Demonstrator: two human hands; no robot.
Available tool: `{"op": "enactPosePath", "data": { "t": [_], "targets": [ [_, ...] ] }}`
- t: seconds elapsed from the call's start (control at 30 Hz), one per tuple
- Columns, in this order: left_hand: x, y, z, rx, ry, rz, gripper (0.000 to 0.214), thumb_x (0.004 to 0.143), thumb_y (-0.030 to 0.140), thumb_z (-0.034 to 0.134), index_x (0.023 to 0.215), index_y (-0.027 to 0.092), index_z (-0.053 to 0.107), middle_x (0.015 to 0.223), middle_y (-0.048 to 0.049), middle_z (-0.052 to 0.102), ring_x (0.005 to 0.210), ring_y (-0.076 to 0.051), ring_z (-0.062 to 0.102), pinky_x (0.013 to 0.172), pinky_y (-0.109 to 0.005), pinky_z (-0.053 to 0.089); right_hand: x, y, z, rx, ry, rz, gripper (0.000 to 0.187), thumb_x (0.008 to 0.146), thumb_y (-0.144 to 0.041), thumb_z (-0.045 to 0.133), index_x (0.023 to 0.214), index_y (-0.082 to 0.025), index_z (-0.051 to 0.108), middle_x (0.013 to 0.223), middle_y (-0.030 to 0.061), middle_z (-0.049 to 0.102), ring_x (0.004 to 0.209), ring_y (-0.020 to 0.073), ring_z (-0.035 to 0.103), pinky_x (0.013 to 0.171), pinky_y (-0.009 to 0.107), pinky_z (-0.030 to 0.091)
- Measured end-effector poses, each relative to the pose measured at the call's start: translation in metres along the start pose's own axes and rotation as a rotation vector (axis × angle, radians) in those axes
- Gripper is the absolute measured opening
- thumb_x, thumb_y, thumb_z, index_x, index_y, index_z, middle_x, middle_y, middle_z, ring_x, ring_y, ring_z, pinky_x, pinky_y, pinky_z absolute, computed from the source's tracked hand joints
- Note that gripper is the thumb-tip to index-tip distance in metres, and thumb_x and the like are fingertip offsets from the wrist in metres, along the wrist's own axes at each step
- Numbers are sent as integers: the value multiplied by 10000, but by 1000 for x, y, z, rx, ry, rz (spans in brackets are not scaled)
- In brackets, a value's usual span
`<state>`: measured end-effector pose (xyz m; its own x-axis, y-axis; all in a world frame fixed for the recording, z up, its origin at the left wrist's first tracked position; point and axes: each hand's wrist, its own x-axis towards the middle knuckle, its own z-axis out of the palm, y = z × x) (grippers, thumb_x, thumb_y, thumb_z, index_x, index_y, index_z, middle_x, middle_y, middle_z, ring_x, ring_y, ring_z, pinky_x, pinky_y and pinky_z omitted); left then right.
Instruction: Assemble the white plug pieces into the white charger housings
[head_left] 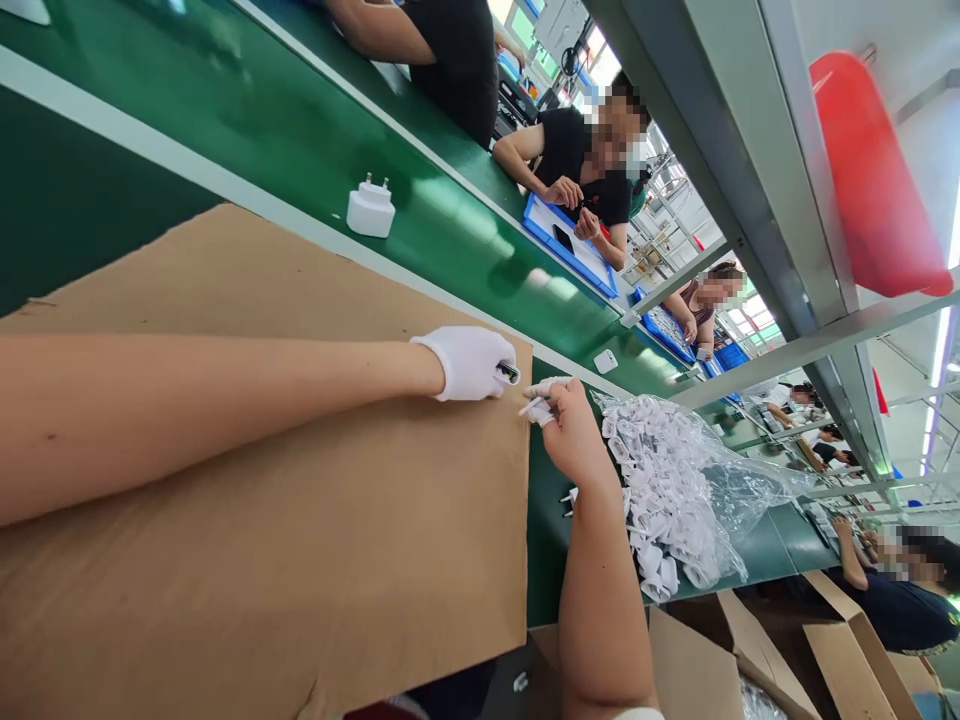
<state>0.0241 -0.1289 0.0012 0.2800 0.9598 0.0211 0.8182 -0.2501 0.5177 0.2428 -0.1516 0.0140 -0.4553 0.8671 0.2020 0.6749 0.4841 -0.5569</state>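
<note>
Smooth brown cardboard [300, 560], ragged along one edge, covers the bench beneath the worker's arms in the head-worn view. Near its corner, a crinkled clear plastic bag [757, 490] holds a heap of glossy white plastic housings [660, 470]; on the shiny green conveyor [247, 140] a rounded, boxy white charger [370, 208] stands with two pins up, a small white block [605, 361] farther along. The left hand [472, 362], in a white fabric glove, extends on a nearly straight arm over the cardboard, fingers curled closed around a white-rimmed part [509, 372] with a dark inside. Just beside it, the right hand [576, 435], white coverings [553, 386] on its fingers, tops a raised forearm, thumb and fingers drawn together on a small white piece [528, 407]; how firmly they grip, I cannot tell from here. Across the conveyor, a co-worker in a dark top [562, 140] sits at a blue tray [579, 264]
</note>
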Motion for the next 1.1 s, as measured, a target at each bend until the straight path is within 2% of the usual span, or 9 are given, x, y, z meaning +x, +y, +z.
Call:
{"op": "enactPosePath", "data": {
  "t": [0.1, 0.23, 0.37, 0.47, 0.63, 0.73, 0.87, 1.0, 1.1],
  "targets": [
    [-5, -8, 14, -103, 47, 26, 393, 774, 430, 643, 1120, 282, 756, 1219, -54, 744, 1103, -299, 681, 959, -365, 511, 2, -3, 2, 78, 84, 21, 393, 863, -174, 591, 1239, -237, 689, 1094, 68, 678, 982, 197, 680, 908, 364, 573],
    [-8, -10, 21, -207, 78, 18, 427, 796, 527, 636, 1142, 304, 751, 1231, -24, 746, 1128, -287, 683, 962, -351, 514, 4, -5, 1, 91, 186, 103, 277, 866, -254, 661, 1134, -213, 715, 1044, 67, 749, 940, 221, 690, 862, 375, 567],
    [-7, -9, 18, -210, 77, -7, 384, 818, 526, 594, 1072, 293, 763, 1155, -25, 770, 1076, -285, 698, 907, -350, 519, 0, -11, -4, -247, 139, 65, 321, 897, -192, 600, 1188, -252, 719, 1091, 50, 743, 1002, 242, 652, 882, 387, 528],
    [-5, -10, 18, -200, 71, 11, 400, 817, 533, 590, 1080, 288, 765, 1164, -21, 772, 1075, -283, 695, 914, -349, 511, -3, -14, -4, -384, 51, 39, 374, 901, -99, 503, 1155, -260, 726, 1067, 52, 694, 951, 229, 644, 817, 355, 514],
    [-3, -12, 20, -223, 60, 4, 430, 808, 563, 598, 1094, 290, 768, 1214, -9, 762, 1117, -274, 681, 945, -328, 499, -1, -14, 6, -242, -62, 19, 169, 871, -142, 621, 936, -237, 744, 1027, 37, 625, 872, 188, 624, 756, 304, 508],
    [-2, -12, 20, -211, 47, 14, 399, 798, 550, 607, 1057, 291, 768, 1207, -4, 759, 1104, -270, 680, 931, -326, 499, 3, -11, 12, -262, -56, 60, 110, 854, -147, 642, 817, -220, 715, 900, 16, 578, 797, 172, 579, 702, 291, 469],
    [-2, -11, 20, -178, 25, 18, 383, 828, 574, 563, 964, 275, 759, 1075, -18, 773, 982, -267, 695, 863, -335, 510, 7, -5, 18, -312, 10, 60, 218, 809, -68, 566, 904, -218, 693, 898, 3, 536, 768, 161, 540, 667, 278, 427],
    [-3, -11, 19, -187, 40, 39, 392, 827, 587, 564, 966, 280, 765, 1077, -19, 773, 990, -263, 696, 879, -332, 511, 10, 2, 21, -273, 47, 101, 103, 853, -170, 609, 869, -216, 700, 894, 8, 512, 745, 162, 529, 663, 288, 443],
    [-4, -10, 18, -190, 50, 38, 410, 824, 597, 563, 992, 287, 773, 1094, -20, 773, 1016, -262, 696, 899, -328, 514, 11, 5, 22, -286, 61, 100, 172, 879, -191, 590, 972, -230, 729, 923, 13, 538, 774, 170, 543, 710, 301, 471]
  ]
}}
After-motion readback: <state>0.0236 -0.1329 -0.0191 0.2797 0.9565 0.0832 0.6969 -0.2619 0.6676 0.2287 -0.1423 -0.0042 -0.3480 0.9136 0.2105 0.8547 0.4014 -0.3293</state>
